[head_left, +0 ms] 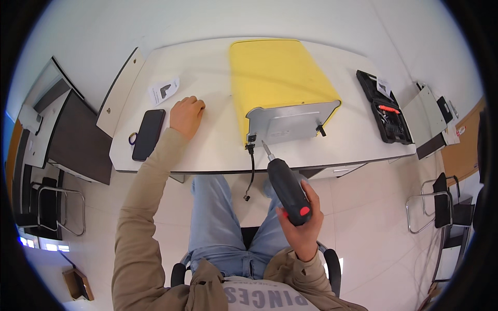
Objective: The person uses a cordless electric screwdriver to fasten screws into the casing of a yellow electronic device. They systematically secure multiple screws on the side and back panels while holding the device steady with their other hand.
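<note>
My right hand [302,224] grips a black electric screwdriver [288,192] with a red spot on its end. Its bit points up and away, close to the lower edge of the grey panel [285,124] of a yellow box-shaped appliance [282,72]; contact is hard to make out. That panel faces me, and a black cord [252,171] hangs from its left corner over the table edge. A short black part [321,129] sticks out at the panel's right. Loosely curled on the tabletop, my left hand [188,118] rests left of the appliance, with nothing visible in it.
Beside my left forearm lie a dark phone [149,135], a small ring-shaped item [133,138] and a printed leaflet [164,92]. An open black tool case [386,111] with an orange-red handle sits at the right of the white table [207,155]. Chairs stand at both sides.
</note>
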Available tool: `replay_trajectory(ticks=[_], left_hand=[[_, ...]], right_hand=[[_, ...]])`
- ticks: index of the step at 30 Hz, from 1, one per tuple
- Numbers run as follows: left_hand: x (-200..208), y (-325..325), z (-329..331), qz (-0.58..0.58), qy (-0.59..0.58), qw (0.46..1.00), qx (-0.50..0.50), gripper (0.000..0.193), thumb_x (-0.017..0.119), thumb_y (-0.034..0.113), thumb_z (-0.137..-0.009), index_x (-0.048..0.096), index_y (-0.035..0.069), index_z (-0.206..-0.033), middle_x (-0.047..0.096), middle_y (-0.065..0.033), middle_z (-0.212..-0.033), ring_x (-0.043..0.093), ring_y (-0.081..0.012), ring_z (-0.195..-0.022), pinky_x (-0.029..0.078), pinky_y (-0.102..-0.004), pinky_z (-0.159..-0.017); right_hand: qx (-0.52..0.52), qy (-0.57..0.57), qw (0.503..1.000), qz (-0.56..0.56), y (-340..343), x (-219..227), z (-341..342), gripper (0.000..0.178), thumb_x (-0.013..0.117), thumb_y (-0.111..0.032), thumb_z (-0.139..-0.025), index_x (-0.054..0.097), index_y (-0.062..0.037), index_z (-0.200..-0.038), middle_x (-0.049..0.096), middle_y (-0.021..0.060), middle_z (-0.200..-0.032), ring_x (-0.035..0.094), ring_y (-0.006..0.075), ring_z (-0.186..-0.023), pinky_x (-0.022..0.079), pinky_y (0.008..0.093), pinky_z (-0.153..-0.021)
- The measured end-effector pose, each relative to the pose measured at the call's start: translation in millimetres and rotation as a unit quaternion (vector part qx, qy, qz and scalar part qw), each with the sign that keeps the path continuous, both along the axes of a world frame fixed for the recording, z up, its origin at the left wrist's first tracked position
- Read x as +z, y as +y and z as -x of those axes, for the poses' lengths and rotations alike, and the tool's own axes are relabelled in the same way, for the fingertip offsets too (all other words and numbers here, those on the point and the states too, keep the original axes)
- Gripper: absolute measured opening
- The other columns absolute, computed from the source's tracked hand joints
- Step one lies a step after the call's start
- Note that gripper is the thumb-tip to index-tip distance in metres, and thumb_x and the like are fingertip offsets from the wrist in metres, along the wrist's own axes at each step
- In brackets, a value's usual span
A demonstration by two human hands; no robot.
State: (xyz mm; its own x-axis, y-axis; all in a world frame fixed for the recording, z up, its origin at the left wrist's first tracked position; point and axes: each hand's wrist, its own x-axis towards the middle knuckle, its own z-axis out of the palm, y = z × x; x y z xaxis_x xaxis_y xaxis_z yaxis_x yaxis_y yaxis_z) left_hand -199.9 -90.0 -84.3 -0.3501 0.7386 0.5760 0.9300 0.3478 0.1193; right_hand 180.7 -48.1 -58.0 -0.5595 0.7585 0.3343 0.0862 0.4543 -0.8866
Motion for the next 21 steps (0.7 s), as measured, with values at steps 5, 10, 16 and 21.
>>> replay_trajectory(ticks=[5,10,16,21], left_hand=[[-0.8,6.1,2.3,0.034,0.023,0.999,0.022,0.006,0.063,0.008,-0.082,0.066,0.009,-0.087,0.061,-0.0055,-0.086,0.060,-0.0255,-0.088,0.048,-0.0392,-0.075],[-2.7,6.2,2.7,0.045,0.029,0.998,0.029,0.008,0.062,0.007,-0.082,0.067,0.009,-0.088,0.061,-0.0056,-0.087,0.061,-0.0248,-0.089,0.049,-0.0393,-0.075],[1.3,3.0,3.7,0.056,0.018,0.998,0.026,0.013,0.064,0.008,-0.082,0.067,0.009,-0.095,0.061,-0.0053,-0.092,0.060,-0.0250,-0.094,0.049,-0.0393,-0.077],[26.4,-1.7,-20.3,-0.025,-0.005,1.000,0.000,0.037,0.064,0.007,-0.082,0.059,0.009,-0.118,0.058,-0.0080,-0.115,0.058,-0.0273,-0.106,0.049,-0.0402,-0.086]], right_hand=[[0.001,0.023,1.000,0.015,2.2,-11.4,8.9,0.070,0.075,0.004,-0.074,0.045,-0.0005,-0.137,0.066,0.0129,-0.098,0.066,0.0160,-0.082,0.053,0.0270,-0.075],[0.009,0.020,1.000,0.003,1.8,-16.5,15.4,0.070,0.073,0.008,-0.074,0.045,-0.0001,-0.137,0.066,0.0111,-0.096,0.065,0.0125,-0.079,0.052,0.0255,-0.075],[0.006,0.022,1.000,0.004,-0.1,-16.8,18.1,0.069,0.074,0.007,-0.074,0.045,-0.0002,-0.136,0.066,0.0118,-0.097,0.066,0.0130,-0.080,0.053,0.0258,-0.076],[0.005,0.022,1.000,-0.009,-1.0,-15.3,18.1,0.069,0.074,0.007,-0.074,0.045,-0.0002,-0.137,0.066,0.0117,-0.097,0.066,0.0130,-0.080,0.053,0.0262,-0.076]])
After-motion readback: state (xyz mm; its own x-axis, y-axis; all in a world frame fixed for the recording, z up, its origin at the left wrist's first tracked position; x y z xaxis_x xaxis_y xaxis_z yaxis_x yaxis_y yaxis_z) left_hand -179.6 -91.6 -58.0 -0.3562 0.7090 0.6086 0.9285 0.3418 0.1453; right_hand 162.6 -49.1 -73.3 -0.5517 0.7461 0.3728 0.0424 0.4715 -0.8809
